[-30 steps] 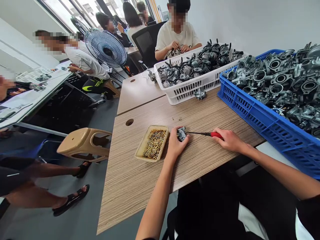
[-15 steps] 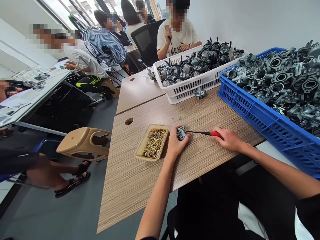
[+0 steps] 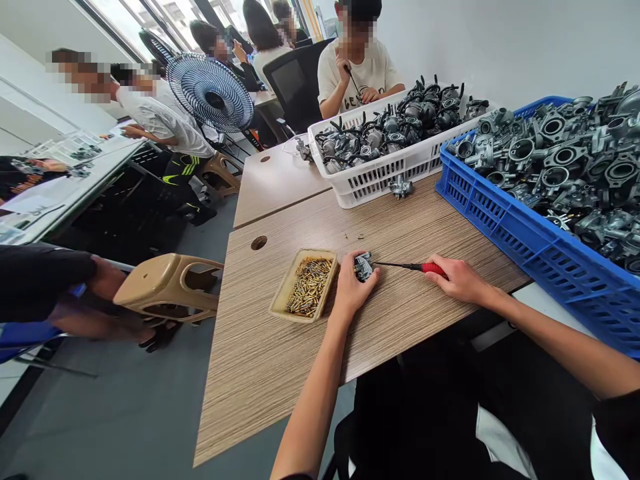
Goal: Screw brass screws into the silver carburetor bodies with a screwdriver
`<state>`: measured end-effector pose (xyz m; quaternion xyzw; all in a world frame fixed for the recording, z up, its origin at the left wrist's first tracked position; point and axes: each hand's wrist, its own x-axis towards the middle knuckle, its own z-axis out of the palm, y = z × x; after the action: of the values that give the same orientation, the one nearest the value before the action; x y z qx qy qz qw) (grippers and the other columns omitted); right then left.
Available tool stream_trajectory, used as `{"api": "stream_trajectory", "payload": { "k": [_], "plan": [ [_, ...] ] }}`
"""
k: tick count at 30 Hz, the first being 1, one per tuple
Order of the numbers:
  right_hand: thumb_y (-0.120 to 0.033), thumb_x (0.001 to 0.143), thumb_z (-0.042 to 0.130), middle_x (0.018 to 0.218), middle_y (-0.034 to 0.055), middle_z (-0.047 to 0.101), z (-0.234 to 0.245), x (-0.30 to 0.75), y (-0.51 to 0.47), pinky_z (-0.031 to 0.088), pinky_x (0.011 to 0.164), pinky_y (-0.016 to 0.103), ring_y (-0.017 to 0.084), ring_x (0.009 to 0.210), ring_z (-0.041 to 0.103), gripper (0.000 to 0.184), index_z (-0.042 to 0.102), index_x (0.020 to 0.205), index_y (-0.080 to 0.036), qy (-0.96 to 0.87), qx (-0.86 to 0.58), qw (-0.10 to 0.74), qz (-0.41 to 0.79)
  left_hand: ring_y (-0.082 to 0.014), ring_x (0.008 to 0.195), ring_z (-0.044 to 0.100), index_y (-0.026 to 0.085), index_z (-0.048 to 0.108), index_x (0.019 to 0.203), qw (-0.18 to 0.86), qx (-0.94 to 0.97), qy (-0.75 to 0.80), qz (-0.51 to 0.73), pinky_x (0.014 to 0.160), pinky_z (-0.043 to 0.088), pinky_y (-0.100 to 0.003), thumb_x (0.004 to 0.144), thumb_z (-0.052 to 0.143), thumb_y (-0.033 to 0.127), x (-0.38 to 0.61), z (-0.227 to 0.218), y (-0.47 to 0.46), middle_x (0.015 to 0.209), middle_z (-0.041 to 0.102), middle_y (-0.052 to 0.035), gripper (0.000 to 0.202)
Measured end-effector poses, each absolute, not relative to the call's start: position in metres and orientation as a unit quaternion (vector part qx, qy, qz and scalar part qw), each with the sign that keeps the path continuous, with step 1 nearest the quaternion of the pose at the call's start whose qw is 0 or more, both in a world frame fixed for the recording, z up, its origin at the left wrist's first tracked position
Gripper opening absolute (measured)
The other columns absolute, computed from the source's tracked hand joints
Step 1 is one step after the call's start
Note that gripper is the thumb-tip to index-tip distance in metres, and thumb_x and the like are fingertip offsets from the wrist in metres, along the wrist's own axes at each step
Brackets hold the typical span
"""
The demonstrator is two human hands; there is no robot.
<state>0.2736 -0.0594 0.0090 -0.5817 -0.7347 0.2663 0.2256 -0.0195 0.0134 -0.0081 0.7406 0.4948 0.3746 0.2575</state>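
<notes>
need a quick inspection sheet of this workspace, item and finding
Surface: wood-grain tabletop, round hole near its left edge
Job's things: grey metal part, red-handled screwdriver with its tip at the part, tray of small brass-coloured pieces
Clutter: two tiny loose bits; one loose metal assembly beside the white crate; blue crate heaped with castings
Grips: left grip around the part, right grip on the screwdriver handle
Cables: nothing seen on the near tabletop
Surroundings: fan, beige stool, several people

Black round fan (image 3: pixel 213 93), tan plastic stool (image 3: pixel 145 280) on grey floor (image 3: pixel 160 413), black office chair (image 3: pixel 295 83), bright windows (image 3: pixel 119 23), white wall (image 3: pixel 465 40)
</notes>
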Motion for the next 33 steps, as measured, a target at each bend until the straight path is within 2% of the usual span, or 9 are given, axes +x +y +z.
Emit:
{"api": "stream_trajectory", "payload": {
  "k": [5,15,22,28,33],
  "plan": [
    [-0.043,0.100,0.058,0.090,0.0044,0.074,0.001,0.277,-0.057,0.045,0.072,0.034,0.026,0.079,0.068,0.022,0.059,0.115,-0.027,-0.712,-0.580,0.275,0.285,-0.0265,0.115,0.067,0.025,0.059,0.122,0.256,0.746,0.488,0.374,0.105,0.055,-0.042,0.087,0.075,0.031,-0.019,-0.006,0.012,0.120,0.070,-0.0074,0.039],
    [-0.054,0.104,0.052,0.068,-0.0044,0.053,0.001,0.280,-0.055,0.038,0.065,0.031,0.018,0.062,0.048,0.030,0.057,0.099,-0.025,-0.694,-0.565,0.308,0.323,-0.0262,0.112,0.067,0.024,0.061,0.121,0.251,0.758,0.474,0.372,0.101,0.055,-0.042,0.086,0.074,0.030,-0.021,-0.009,0.013,0.117,0.070,-0.0075,0.038],
    [-0.046,0.096,0.060,0.062,-0.0093,0.044,-0.001,0.281,-0.056,0.032,0.059,0.030,0.016,0.053,0.041,0.028,0.049,0.111,-0.026,-0.687,-0.565,0.310,0.336,-0.0248,0.109,0.067,0.024,0.061,0.121,0.255,0.756,0.470,0.379,0.100,0.056,-0.040,0.086,0.074,0.030,-0.021,-0.009,0.013,0.116,0.070,-0.0069,0.038],
    [-0.046,0.097,0.060,0.069,-0.0054,0.050,-0.002,0.282,-0.053,0.034,0.063,0.031,0.017,0.061,0.044,0.022,0.051,0.100,-0.026,-0.688,-0.558,0.336,0.320,-0.0249,0.109,0.067,0.024,0.061,0.120,0.252,0.762,0.463,0.376,0.100,0.056,-0.040,0.085,0.073,0.030,-0.022,-0.009,0.013,0.116,0.070,-0.0067,0.037],
    [-0.054,0.101,0.055,0.068,-0.0049,0.047,0.002,0.280,-0.052,0.034,0.064,0.031,0.017,0.062,0.043,0.030,0.053,0.091,-0.025,-0.678,-0.559,0.344,0.331,-0.0250,0.110,0.067,0.023,0.061,0.121,0.251,0.769,0.449,0.379,0.099,0.056,-0.040,0.086,0.072,0.029,-0.023,-0.010,0.013,0.116,0.070,-0.0068,0.037]
  ]
}}
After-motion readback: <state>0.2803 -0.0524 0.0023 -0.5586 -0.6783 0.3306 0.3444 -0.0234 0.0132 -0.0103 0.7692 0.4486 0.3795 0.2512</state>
